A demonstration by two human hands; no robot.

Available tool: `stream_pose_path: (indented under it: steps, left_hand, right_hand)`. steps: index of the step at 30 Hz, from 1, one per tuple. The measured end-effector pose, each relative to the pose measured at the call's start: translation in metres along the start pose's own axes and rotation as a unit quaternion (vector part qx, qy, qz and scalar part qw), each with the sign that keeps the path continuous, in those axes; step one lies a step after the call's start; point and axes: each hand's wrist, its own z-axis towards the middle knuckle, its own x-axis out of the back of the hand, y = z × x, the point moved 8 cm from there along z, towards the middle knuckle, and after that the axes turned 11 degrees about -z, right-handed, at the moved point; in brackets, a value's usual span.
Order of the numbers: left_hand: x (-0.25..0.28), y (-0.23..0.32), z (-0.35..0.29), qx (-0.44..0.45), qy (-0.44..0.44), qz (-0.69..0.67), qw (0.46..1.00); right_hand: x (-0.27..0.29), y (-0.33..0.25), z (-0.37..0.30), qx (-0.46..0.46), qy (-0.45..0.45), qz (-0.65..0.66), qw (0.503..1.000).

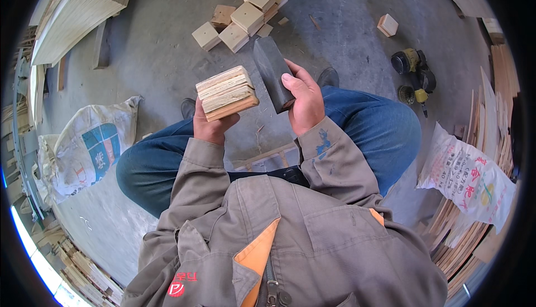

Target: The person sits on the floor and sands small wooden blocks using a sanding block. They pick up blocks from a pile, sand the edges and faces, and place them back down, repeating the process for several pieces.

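Note:
My left hand (210, 127) is closed around a wood block (228, 91) built of several layers, with its rough, grooved side edges turned up. To the right of it, my right hand (306, 101) grips a long dark grey sanding block (270, 71), thumb on its upper face. The two blocks are held side by side above the floor, between my knees, with a narrow gap between them. The fingers under each block are mostly hidden.
A pile of wood blocks (247, 18) lies ahead on the concrete floor. One single block (387, 25) and a yellow-black nail gun (414, 72) are to the right. White woven sacks (92, 148) and a second sack (469, 176) flank me, beside stacked boards (469, 231).

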Motion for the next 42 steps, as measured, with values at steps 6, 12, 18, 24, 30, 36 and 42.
stream_pose_path:
  steps: [6,12,18,24,30,36,42]
  left_hand:
    - [-0.020,0.007,-0.006,0.001,-0.010,-0.013,1.000]
    - [-0.020,0.007,-0.004,0.004,-0.027,0.019,0.999]
    - [-0.022,0.009,-0.009,-0.004,-0.001,0.047,0.999]
    - [-0.019,0.008,-0.008,-0.020,-0.006,0.070,0.997]
    - [-0.015,0.007,-0.007,-0.029,-0.003,0.111,0.993]
    - [-0.009,0.007,-0.005,-0.076,-0.007,0.188,0.979]
    - [-0.016,0.020,-0.008,-0.135,-0.021,0.348,0.927]
  right_hand:
    - [-0.001,-0.001,-0.001,-0.002,-0.004,-0.015,1.000]
    - [0.001,0.001,-0.001,0.007,0.000,-0.051,0.999]
    - [-0.001,0.004,0.000,0.006,-0.009,-0.065,0.998]
    - [-0.001,0.007,0.001,-0.003,-0.011,-0.060,0.998]
    - [-0.001,0.008,0.002,-0.004,-0.008,-0.075,0.997]
    - [-0.003,0.008,0.002,-0.009,-0.006,-0.074,0.997]
    - [0.001,0.019,0.004,-0.028,0.002,-0.093,0.995]
